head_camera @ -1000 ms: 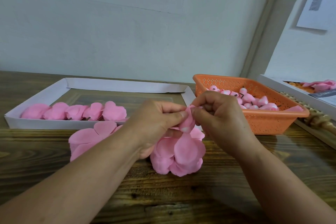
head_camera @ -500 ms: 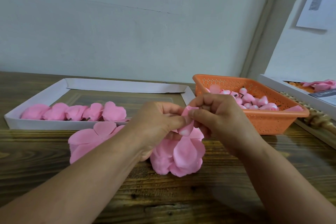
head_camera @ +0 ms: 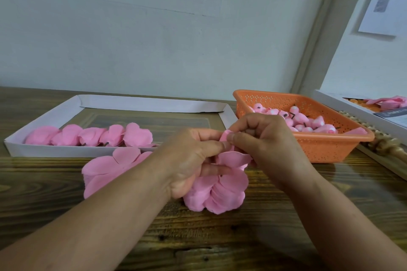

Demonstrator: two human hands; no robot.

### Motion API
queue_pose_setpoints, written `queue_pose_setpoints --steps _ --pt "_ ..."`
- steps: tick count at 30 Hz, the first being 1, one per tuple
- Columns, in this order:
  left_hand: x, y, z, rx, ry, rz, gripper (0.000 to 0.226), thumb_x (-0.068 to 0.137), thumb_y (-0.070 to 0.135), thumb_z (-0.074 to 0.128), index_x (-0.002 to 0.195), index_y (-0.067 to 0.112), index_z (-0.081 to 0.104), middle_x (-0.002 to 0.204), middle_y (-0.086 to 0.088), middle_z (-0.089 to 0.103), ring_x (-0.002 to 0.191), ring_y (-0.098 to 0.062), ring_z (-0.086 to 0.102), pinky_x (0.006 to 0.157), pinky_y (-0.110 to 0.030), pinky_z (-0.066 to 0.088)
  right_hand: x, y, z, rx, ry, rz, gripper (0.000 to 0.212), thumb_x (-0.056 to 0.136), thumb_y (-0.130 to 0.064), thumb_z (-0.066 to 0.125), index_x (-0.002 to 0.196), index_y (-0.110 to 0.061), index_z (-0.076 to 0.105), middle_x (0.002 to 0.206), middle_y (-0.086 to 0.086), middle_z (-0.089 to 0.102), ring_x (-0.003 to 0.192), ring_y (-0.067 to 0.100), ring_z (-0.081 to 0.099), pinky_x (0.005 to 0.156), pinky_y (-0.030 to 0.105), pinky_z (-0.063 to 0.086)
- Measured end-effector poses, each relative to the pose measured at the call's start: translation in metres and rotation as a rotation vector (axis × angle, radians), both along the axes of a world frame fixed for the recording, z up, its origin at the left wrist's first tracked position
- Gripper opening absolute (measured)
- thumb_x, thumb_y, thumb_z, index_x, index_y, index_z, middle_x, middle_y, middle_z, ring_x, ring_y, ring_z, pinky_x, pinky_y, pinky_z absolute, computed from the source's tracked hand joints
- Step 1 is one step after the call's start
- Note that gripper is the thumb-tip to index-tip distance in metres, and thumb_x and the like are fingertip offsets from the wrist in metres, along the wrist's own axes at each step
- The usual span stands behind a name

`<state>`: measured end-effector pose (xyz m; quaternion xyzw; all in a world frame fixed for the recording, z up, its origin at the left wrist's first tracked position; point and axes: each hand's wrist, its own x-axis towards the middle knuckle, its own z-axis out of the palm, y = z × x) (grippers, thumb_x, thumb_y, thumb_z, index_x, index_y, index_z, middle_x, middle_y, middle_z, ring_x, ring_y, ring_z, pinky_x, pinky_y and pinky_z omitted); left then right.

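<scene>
Our left hand (head_camera: 189,160) and right hand (head_camera: 268,145) both pinch the pink flower (head_camera: 224,196) at its top. Its petals hang straight below our grip.

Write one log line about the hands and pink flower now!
left hand: holds pink fabric flower | right hand: pinches its top petal | orange plastic basket: pink buds inside
</scene>
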<state>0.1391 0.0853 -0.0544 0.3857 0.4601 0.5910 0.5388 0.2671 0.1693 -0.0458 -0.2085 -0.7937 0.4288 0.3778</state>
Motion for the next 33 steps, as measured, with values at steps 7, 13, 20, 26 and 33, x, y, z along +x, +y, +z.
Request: queue_pose_setpoints --steps 7,13,20,26,33 --pt "-0.003 0.002 0.002 -0.042 -0.061 0.035 0.017 0.089 0.001 0.056 0.102 -0.001 0.067 0.080 -0.014 0.073 0.063 -0.018 0.071 0.053 -0.024 0.056 0.001 0.002 0.000 -0.087 0.048 0.045 0.014 0.091 -0.013 0.055 0.093 -0.013 0.069 0.053 -0.003 0.058 0.044 0.004 0.046 0.040 0.016 0.035" --pt "-0.009 0.004 0.006 -0.048 -0.125 0.062 0.021 0.086 0.001 0.060 0.106 -0.003 0.067 0.084 -0.015 0.071 0.064 -0.017 0.067 0.061 -0.026 0.059 0.016 0.008 0.008 0.038 0.131 0.189 0.019 0.069 -0.023 0.071 0.079 -0.008 0.063 0.068 -0.001 0.060 0.060 0.012 0.051 0.054 0.024 0.042" --pt "-0.010 0.003 0.007 -0.040 -0.167 -0.006 0.026 0.081 0.004 0.063 0.106 -0.001 0.068 0.087 -0.014 0.072 0.069 -0.018 0.069 0.067 -0.028 0.060 0.011 0.001 0.005 0.428 -0.096 0.142 0.011 0.073 -0.009 0.078 0.083 -0.010 0.073 0.082 0.007 0.057 0.074 0.013 0.050 0.065 0.018 0.040" --pt "-0.005 0.002 0.006 -0.041 -0.149 0.039 0.022 0.088 -0.003 0.055 0.106 -0.002 0.067 0.091 -0.015 0.072 0.071 -0.018 0.069 0.058 -0.024 0.056 0.005 0.001 0.001 0.559 -0.010 0.008 0.015 0.073 -0.010 0.069 0.070 0.003 0.060 0.070 0.009 0.052 0.067 0.011 0.044 0.059 0.020 0.038" --pt "-0.003 0.000 0.008 0.006 -0.087 0.061 0.023 0.089 0.005 0.056 0.107 -0.003 0.068 0.107 -0.023 0.069 0.084 -0.023 0.066 0.064 -0.026 0.057 0.003 0.002 -0.001 0.468 -0.011 -0.008 0.012 0.073 -0.013 0.066 0.070 -0.004 0.058 0.070 0.006 0.050 0.065 0.007 0.041 0.061 0.015 0.036"
